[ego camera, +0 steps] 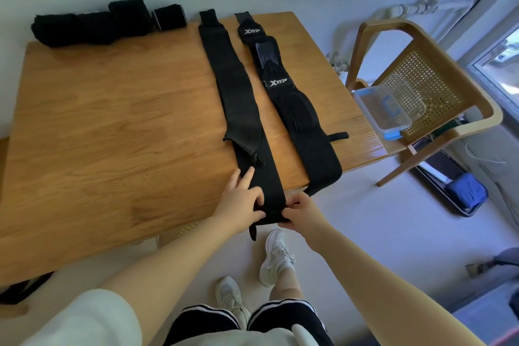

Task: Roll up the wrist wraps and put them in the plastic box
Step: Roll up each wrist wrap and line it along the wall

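A long black wrist wrap [238, 98] lies flat across the wooden table [112, 121], its near end hanging over the front edge. My left hand [241, 202] and my right hand [300, 213] pinch that near end from both sides, where it is folded over. A second black wrap with white XTEP logos [292, 104] lies beside it on the right. Several rolled black wraps [106, 21] sit at the table's far left edge. A clear plastic box with blue clips [384, 109] rests on a chair.
The wooden chair with a cane seat [421, 87] stands right of the table. A wall runs behind the table. My feet in white shoes [275, 255] are on the floor below the table edge. A dark bag [460, 194] lies under the chair.
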`<state>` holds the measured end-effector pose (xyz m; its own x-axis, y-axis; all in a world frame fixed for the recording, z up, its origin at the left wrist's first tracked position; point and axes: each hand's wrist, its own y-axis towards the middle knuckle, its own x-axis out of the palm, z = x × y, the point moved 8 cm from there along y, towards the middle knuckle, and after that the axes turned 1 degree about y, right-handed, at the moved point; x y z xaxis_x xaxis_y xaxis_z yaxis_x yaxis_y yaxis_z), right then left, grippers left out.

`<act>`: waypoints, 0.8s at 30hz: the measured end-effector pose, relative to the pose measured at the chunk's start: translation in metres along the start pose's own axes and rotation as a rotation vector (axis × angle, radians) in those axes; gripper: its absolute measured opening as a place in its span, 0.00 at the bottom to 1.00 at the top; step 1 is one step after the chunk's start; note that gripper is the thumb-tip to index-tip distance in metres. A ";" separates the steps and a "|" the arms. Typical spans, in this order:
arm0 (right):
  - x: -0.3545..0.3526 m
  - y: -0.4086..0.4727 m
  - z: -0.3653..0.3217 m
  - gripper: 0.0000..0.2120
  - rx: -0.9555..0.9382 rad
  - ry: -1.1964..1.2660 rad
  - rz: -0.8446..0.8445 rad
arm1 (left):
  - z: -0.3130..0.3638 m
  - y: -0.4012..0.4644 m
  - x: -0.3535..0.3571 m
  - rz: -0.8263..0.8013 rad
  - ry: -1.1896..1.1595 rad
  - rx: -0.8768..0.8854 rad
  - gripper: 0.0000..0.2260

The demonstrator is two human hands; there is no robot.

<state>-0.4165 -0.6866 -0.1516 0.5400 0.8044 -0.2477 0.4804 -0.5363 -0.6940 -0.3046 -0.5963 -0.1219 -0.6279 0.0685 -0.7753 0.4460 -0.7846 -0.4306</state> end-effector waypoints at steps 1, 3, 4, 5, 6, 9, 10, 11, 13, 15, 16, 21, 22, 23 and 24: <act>0.001 0.000 -0.002 0.06 -0.021 0.000 -0.003 | 0.004 -0.001 0.001 0.010 0.014 0.016 0.04; 0.001 0.000 -0.005 0.05 -0.054 0.000 -0.022 | 0.010 -0.003 0.003 0.022 0.068 0.059 0.03; 0.001 0.000 -0.007 0.05 -0.061 -0.001 -0.030 | 0.012 -0.004 0.004 0.029 0.099 0.079 0.04; -0.001 0.001 -0.008 0.05 -0.065 0.007 -0.037 | 0.013 -0.005 0.005 0.037 0.124 0.095 0.06; -0.002 0.001 -0.009 0.05 -0.066 0.021 -0.041 | 0.014 -0.006 0.005 0.043 0.145 0.108 0.10; -0.004 -0.001 -0.014 0.04 -0.072 0.039 -0.090 | 0.013 -0.010 0.007 0.048 0.261 0.165 0.18; -0.003 -0.003 -0.017 0.04 -0.081 0.029 -0.125 | 0.013 -0.011 0.007 0.060 0.293 0.187 0.18; -0.002 -0.004 -0.019 0.04 -0.094 0.011 -0.159 | 0.012 -0.012 0.007 0.069 0.303 0.200 0.17; 0.000 -0.006 -0.024 0.04 -0.122 -0.053 -0.205 | 0.011 -0.012 0.006 0.086 0.277 0.201 0.16; 0.001 -0.005 -0.027 0.03 -0.170 -0.235 -0.206 | 0.009 -0.011 0.005 0.100 0.217 0.175 0.14; 0.000 -0.003 -0.028 0.01 -0.183 -0.312 -0.186 | 0.007 -0.009 0.004 0.105 0.173 0.137 0.13; -0.007 0.010 -0.024 0.08 -0.080 -0.206 -0.074 | 0.007 -0.002 -0.001 0.131 0.094 0.083 0.07; -0.006 0.011 -0.021 0.09 -0.039 -0.144 -0.067 | 0.008 -0.002 -0.001 0.133 0.102 0.098 0.08; -0.006 0.012 -0.019 0.10 0.000 -0.076 -0.059 | 0.011 -0.002 -0.002 0.139 0.115 0.125 0.09; -0.005 0.011 -0.016 0.11 0.037 -0.013 -0.056 | 0.014 -0.003 -0.004 0.156 0.135 0.151 0.11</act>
<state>-0.4023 -0.7006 -0.1474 0.5038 0.8362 -0.2166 0.4834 -0.4807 -0.7316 -0.3123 -0.6023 -0.1109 -0.4636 0.0129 -0.8859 0.4240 -0.8747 -0.2347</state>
